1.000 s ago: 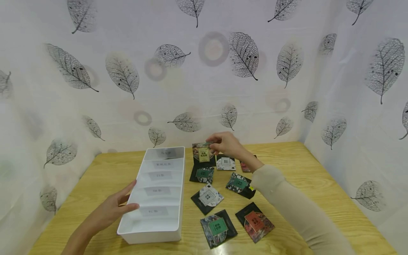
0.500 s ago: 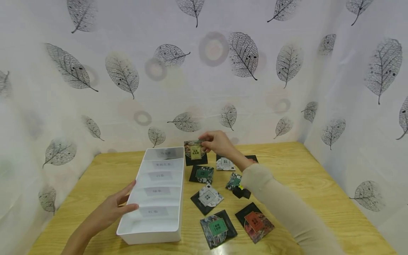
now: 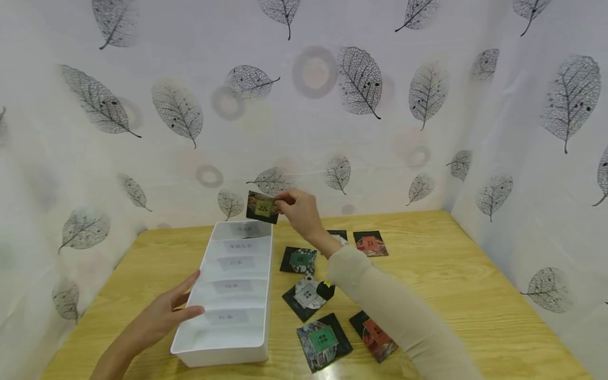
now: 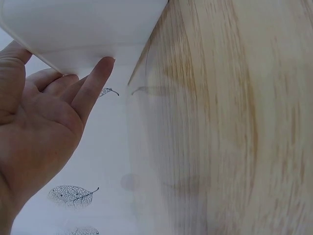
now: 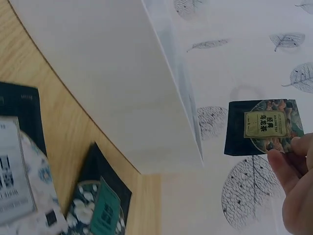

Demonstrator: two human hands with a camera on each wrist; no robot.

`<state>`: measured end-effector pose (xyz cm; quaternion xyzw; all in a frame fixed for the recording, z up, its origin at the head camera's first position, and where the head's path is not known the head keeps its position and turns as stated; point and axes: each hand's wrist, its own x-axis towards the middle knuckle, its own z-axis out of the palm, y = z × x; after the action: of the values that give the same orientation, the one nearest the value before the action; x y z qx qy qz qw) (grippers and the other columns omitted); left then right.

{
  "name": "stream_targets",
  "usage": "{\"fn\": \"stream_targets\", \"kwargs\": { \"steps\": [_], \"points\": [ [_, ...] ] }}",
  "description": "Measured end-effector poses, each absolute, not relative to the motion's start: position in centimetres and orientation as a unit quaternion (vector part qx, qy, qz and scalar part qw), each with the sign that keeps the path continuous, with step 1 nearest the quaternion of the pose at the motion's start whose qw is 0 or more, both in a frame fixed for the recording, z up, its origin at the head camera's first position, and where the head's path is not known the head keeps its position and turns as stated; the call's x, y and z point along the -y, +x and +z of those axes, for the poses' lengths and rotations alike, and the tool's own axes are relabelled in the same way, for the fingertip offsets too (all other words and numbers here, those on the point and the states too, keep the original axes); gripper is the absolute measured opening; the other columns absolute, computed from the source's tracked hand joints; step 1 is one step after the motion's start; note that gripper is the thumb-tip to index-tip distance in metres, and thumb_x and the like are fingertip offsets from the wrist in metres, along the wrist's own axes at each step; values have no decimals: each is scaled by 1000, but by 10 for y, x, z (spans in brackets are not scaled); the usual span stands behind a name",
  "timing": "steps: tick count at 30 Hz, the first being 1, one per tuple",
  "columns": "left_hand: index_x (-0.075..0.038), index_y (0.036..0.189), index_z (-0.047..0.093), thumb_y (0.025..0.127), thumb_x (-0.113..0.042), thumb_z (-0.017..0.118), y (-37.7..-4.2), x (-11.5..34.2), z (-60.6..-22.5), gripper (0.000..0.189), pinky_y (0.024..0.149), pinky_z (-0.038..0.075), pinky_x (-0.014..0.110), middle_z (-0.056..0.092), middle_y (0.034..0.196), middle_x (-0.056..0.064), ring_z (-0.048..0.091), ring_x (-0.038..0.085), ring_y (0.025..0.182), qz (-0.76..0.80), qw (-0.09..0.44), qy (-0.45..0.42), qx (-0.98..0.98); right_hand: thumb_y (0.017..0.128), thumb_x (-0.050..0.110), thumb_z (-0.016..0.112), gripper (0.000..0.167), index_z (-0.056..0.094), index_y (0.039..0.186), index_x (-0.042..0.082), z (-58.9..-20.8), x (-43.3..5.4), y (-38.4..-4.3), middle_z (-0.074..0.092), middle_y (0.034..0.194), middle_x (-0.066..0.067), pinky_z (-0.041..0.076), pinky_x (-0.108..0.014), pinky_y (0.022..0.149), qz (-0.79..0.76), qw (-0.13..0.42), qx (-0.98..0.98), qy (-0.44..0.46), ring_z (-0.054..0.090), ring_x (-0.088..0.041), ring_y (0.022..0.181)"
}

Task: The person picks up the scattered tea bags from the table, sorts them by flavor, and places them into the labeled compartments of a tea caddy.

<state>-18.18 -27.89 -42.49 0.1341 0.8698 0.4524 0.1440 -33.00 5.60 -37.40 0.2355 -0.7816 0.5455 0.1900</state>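
My right hand (image 3: pixel 300 214) pinches an oolong tea sachet (image 3: pixel 261 208), dark with a yellow label, by one edge between thumb and fingers. The sachet is held up over the far end of a white divided box (image 3: pixel 268 311); the right wrist view shows the tea sachet (image 5: pixel 259 126) beyond the box's far corner. My left hand (image 3: pixel 163 311) holds the box's left long side, thumb over the rim. In the left wrist view, the left hand's fingers (image 4: pixel 93 88) lie against the box's outer wall (image 4: pixel 88 29). Labels mark the box's several compartments.
Right of the box lie more sachets: a green-labelled one (image 3: pixel 299 259), a white one (image 3: pixel 306 296), a larger green-labelled one (image 3: pixel 324 342), and red ones (image 3: pixel 370 244) farther right. My right forearm covers some of them. A leaf-print curtain (image 3: pixel 313 132) encloses the wooden table (image 3: pixel 456 295).
My right hand has lifted the oolong tea sachet and carried it left, from beside the box to above its far end. The sachet has tilted. The left hand stays on the box.
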Motion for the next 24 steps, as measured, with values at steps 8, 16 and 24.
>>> {"fn": "stream_targets", "kwargs": {
  "steps": [8, 16, 24],
  "points": [
    [-6, 166, 11, 103, -25, 66, -187, 282, -427, 86, 90, 49, 22, 11, 169, 26, 39, 51, 143, 456, 151, 135, -867, 97, 3, 72, 6, 77, 101, 2, -391, -29, -327, 75, 95, -7, 55, -19, 75, 466, 216, 817, 262, 70, -17, 85],
    [-5, 166, 11, 103, -25, 67, -189, 282, -429, 87, 89, 49, 21, 10, 168, 27, 38, 52, 142, 464, 155, 135, -862, 96, -2, 72, 8, 78, 98, 0, -414, -23, -326, 74, 94, -8, 53, -18, 75, 390, 213, 841, 308, 70, -17, 84],
    [-5, 166, 11, 103, -24, 67, -188, 281, -429, 87, 89, 49, 20, 11, 168, 28, 39, 51, 142, 464, 147, 139, -863, 97, -5, 67, 17, 81, 103, 1, -424, -27, -328, 78, 100, -9, 57, -25, 83, 294, 212, 871, 332, 74, -21, 93]
  ]
}}
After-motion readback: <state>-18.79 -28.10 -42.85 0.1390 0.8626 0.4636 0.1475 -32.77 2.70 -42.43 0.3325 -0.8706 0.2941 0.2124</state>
